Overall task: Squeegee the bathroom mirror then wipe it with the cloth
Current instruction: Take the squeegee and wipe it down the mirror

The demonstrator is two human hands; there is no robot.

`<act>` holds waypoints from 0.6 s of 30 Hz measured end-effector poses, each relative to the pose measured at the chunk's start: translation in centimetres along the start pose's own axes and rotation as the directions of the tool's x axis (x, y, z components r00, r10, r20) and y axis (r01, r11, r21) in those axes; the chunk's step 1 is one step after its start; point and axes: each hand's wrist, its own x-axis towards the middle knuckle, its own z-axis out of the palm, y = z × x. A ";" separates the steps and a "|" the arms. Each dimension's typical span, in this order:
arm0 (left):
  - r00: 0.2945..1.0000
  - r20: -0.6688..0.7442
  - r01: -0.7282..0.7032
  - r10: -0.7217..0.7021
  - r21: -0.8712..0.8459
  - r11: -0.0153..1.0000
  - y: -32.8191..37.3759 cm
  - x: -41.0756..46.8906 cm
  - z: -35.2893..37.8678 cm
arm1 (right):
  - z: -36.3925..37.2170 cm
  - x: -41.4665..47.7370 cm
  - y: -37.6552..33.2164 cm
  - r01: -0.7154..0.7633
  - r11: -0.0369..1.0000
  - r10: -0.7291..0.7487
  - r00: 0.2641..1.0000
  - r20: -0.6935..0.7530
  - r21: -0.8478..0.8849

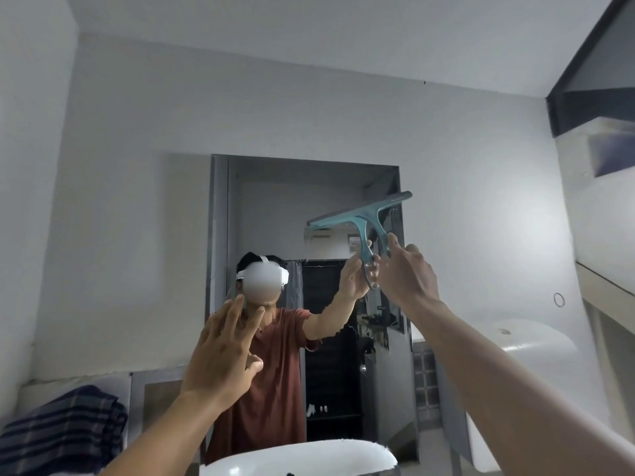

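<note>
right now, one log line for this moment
phase: squeegee | right hand: holds teal squeegee at mirror upper right | left hand: open, empty | cloth: untouched

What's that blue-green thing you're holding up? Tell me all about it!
It's a squeegee, teal and plastic-looking, shaped like a T. A long straight blade bar runs across the top, tilted so its right end is higher. A curved handle comes down from the middle, ending in a loop. The right hand grips the handle with the fingers, holding the squeegee high in front of the upper right part of the mirror. Whether the blade touches the glass is unclear.
</note>
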 end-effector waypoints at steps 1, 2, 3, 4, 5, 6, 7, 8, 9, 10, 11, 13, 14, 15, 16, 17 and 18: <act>1.000 -0.002 -0.004 0.004 0.000 1.000 0.0 0.0 0.0 | 0.2 -0.2 -0.2 -0.001 1.000 0.001 1.000 0.016 -0.005; 1.000 -0.005 -0.009 0.009 0.001 1.000 0.0 0.1 -0.1 | 0.3 -0.4 -0.3 0.007 1.000 -0.006 0.999 0.037 -0.011; 1.000 -0.007 -0.013 0.013 0.000 1.000 -0.1 0.1 -0.2 | 0.3 -0.5 -0.3 0.016 1.000 -0.016 0.998 0.053 -0.011; 1.000 -0.007 -0.018 0.018 -0.002 1.000 -0.1 0.0 -0.3 | 0.2 -0.6 -0.3 0.023 1.000 -0.023 0.997 0.067 -0.004; 1.000 -0.010 -0.023 0.023 -0.007 1.000 -0.1 -0.1 -0.3 | 0.2 -0.7 -0.3 0.029 1.000 -0.030 0.997 0.072 0.009; 0.999 -0.015 -0.028 0.028 -0.013 1.000 -0.2 -0.3 -0.2 | 0.2 -0.7 -0.3 0.033 0.999 -0.035 0.997 0.072 0.028; 0.999 -0.020 -0.030 0.029 -0.016 0.999 -0.2 -0.6 -0.2 | 0.2 -0.8 -0.3 0.035 0.998 -0.038 0.997 0.068 0.053; 0.999 -0.019 -0.028 0.028 -0.014 0.999 -0.3 -0.9 -0.1 | 0.2 -0.9 -0.3 0.033 0.996 -0.038 0.997 0.067 0.079; 0.999 -0.014 -0.028 0.028 -0.011 1.000 -0.3 -1.2 0.0 | 0.3 -1.1 -0.3 0.032 0.994 -0.039 0.997 0.064 0.103; 1.000 -0.007 -0.030 0.030 -0.009 1.000 -0.3 -1.6 0.1 | 0.3 -1.2 -0.4 0.026 0.992 -0.034 0.997 0.064 0.120; 0.999 0.003 -0.032 0.032 -0.011 0.999 -0.2 -2.0 0.3 | 0.3 -1.3 -0.4 0.015 0.991 -0.024 0.997 0.067 0.133; 0.999 0.034 -0.035 0.035 -0.007 0.999 -0.1 -2.7 0.7 | 0.4 -1.6 -0.5 -0.009 0.989 -0.004 0.996 0.085 0.147; 0.998 0.050 -0.039 0.039 0.002 0.999 -0.1 -3.0 0.9 | 0.5 -1.8 -0.6 -0.017 0.988 0.002 0.995 0.097 0.150; 0.997 0.063 -0.044 0.043 0.011 0.999 0.0 -3.2 1.1 | 0.7 -2.1 -0.6 -0.024 0.987 0.007 0.994 0.107 0.157; 0.996 0.074 -0.045 0.044 0.017 0.999 0.0 -3.4 1.3 | 0.9 -2.4 -0.7 -0.032 0.985 0.013 0.993 0.114 0.167; 0.996 0.080 -0.043 0.041 0.021 0.999 0.0 -3.6 1.5 | 1.2 -2.7 -0.7 -0.036 0.983 0.015 0.993 0.116 0.182; 0.996 0.081 -0.039 0.037 0.023 0.999 0.0 -3.6 1.5 | 1.5 -3.1 -0.8 -0.042 0.979 0.020 0.993 0.115 0.197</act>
